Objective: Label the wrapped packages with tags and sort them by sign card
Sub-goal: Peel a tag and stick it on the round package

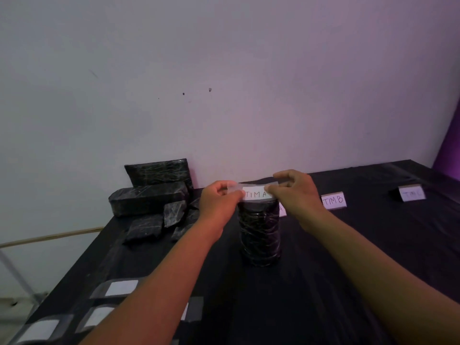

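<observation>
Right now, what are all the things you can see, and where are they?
Cylinder package: one, black wrapped, upright at table centre.
TIM A tag: one, white, held at the cylinder's top.
Package pile: several, black wrapped, far left by the wall.
Sign cards: TIM B and a blurred one, white, far right; another mostly hidden.
Spare tags: several, white, near left edge.
Table: one, black covered.
Left hand: pinches the tag's left end.
Right hand: pinches its right end.

Dim room with a purple cast from the right; soft, slightly blurred picture, wide-angle bending at edges.
</observation>
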The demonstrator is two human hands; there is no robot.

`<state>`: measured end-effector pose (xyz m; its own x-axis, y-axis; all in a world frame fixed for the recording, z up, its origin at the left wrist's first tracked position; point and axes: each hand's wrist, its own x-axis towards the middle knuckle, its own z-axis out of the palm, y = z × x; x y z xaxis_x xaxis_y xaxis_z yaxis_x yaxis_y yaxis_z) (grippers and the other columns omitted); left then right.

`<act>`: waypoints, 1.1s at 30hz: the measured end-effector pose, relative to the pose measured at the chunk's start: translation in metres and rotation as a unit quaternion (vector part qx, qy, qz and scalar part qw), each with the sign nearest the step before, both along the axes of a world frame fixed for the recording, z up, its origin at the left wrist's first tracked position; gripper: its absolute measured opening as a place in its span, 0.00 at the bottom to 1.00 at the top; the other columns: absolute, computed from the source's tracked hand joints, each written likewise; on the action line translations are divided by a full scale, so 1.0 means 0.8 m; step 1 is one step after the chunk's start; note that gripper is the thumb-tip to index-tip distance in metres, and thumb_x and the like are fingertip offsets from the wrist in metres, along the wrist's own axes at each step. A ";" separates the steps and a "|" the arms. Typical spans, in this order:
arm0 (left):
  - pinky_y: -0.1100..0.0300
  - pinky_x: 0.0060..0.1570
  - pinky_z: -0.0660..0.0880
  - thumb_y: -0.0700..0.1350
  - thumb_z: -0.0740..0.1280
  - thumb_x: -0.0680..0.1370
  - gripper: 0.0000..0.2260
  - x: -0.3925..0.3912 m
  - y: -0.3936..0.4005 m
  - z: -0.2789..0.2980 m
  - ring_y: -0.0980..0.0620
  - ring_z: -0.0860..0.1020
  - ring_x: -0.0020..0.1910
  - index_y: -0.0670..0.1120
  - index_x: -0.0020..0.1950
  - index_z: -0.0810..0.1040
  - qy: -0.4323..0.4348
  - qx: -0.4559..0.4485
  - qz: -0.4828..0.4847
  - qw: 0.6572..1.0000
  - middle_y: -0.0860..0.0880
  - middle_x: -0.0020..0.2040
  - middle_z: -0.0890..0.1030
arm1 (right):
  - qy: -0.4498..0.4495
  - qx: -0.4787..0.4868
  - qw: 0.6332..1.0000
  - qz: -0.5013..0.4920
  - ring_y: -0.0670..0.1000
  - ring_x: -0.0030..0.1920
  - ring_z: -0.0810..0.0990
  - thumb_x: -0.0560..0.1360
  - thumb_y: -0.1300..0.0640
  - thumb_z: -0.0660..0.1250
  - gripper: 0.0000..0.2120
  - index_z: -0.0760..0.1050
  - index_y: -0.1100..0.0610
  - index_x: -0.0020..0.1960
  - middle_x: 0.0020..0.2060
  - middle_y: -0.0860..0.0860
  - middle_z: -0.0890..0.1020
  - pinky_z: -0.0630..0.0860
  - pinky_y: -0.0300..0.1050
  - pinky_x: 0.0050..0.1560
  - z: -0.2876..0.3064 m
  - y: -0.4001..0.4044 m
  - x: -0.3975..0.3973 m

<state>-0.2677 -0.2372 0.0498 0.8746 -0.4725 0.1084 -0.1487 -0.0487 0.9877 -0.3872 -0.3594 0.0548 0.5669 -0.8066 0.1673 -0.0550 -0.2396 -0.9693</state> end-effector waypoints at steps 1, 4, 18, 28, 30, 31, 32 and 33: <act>0.59 0.39 0.74 0.39 0.75 0.73 0.09 -0.001 -0.004 -0.001 0.52 0.81 0.41 0.51 0.49 0.82 -0.006 0.008 0.007 1.000 0.48 0.47 0.85 | -0.003 0.005 1.000 -0.005 0.49 0.47 0.84 0.73 0.59 0.77 0.15 0.79 0.53 0.57 0.46 0.52 0.84 0.80 0.41 0.44 -0.004 -0.002 0.000; 0.59 0.41 0.77 0.39 0.73 0.73 0.09 -0.002 -0.010 -0.004 0.51 0.83 0.48 0.53 0.47 0.82 -0.029 0.025 0.024 0.999 0.51 0.48 0.85 | -0.008 0.022 1.000 -0.008 0.50 0.47 0.84 0.73 0.58 0.77 0.15 0.79 0.53 0.57 0.46 0.52 0.84 0.77 0.40 0.40 -0.014 -0.006 0.002; 0.58 0.41 0.76 0.45 0.72 0.77 0.03 -0.008 -0.015 -0.021 0.54 0.80 0.42 0.50 0.49 0.83 -0.051 0.007 0.068 0.996 0.50 0.44 0.83 | -0.038 0.009 0.999 -0.029 0.47 0.44 0.85 0.73 0.59 0.77 0.12 0.79 0.51 0.54 0.39 0.50 0.85 0.80 0.43 0.46 -0.027 -0.007 0.009; 0.61 0.40 0.71 0.43 0.66 0.79 0.18 -0.022 -0.018 -0.019 0.57 0.77 0.46 0.50 0.69 0.72 0.004 0.001 0.062 0.998 0.53 0.50 0.78 | -0.130 0.162 0.978 -0.020 0.47 0.49 0.83 0.76 0.58 0.74 0.15 0.77 0.53 0.61 0.48 0.50 0.83 0.80 0.40 0.45 -0.040 0.007 0.011; 0.59 0.45 0.74 0.42 0.62 0.80 0.21 -0.027 -0.018 -0.020 0.58 0.76 0.49 0.53 0.73 0.69 0.042 -0.020 0.026 0.999 0.55 0.53 0.75 | -0.158 0.199 0.967 -0.010 0.48 0.51 0.84 0.78 0.57 0.73 0.12 0.77 0.51 0.60 0.50 0.49 0.84 0.78 0.38 0.42 -0.044 0.011 0.011; 0.57 0.49 0.76 0.41 0.60 0.81 0.22 -0.029 -0.018 -0.021 0.58 0.76 0.51 0.56 0.74 0.70 0.049 -0.029 0.010 0.998 0.55 0.56 0.75 | -0.164 0.192 0.967 -0.016 0.49 0.51 0.84 0.78 0.57 0.72 0.10 0.78 0.50 0.58 0.49 0.49 0.84 0.79 0.40 0.43 -0.048 0.012 0.013; 0.56 0.55 0.77 0.40 0.59 0.81 0.22 -0.032 -0.018 -0.023 0.58 0.76 0.54 0.58 0.73 0.71 0.043 -0.031 -0.001 0.999 0.54 0.59 0.75 | -0.167 0.176 0.970 -0.031 0.50 0.51 0.84 0.78 0.55 0.72 0.07 0.78 0.48 0.54 0.48 0.48 0.85 0.81 0.43 0.45 -0.052 0.014 0.015; 0.55 0.60 0.77 0.40 0.58 0.81 0.21 -0.032 -0.018 -0.024 0.58 0.77 0.56 0.58 0.71 0.75 0.032 -0.025 -0.006 0.999 0.53 0.62 0.76 | -0.165 0.155 0.973 -0.049 0.50 0.51 0.85 0.77 0.54 0.72 0.04 0.79 0.46 0.50 0.47 0.48 0.85 0.83 0.47 0.48 -0.056 0.014 0.017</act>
<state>-0.2932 -0.2520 0.0303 0.8745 -0.4790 0.0762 -0.0858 0.0017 0.9963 -0.3733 -0.3480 0.0104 0.4419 -0.8945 0.0673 0.2626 0.0573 -0.9632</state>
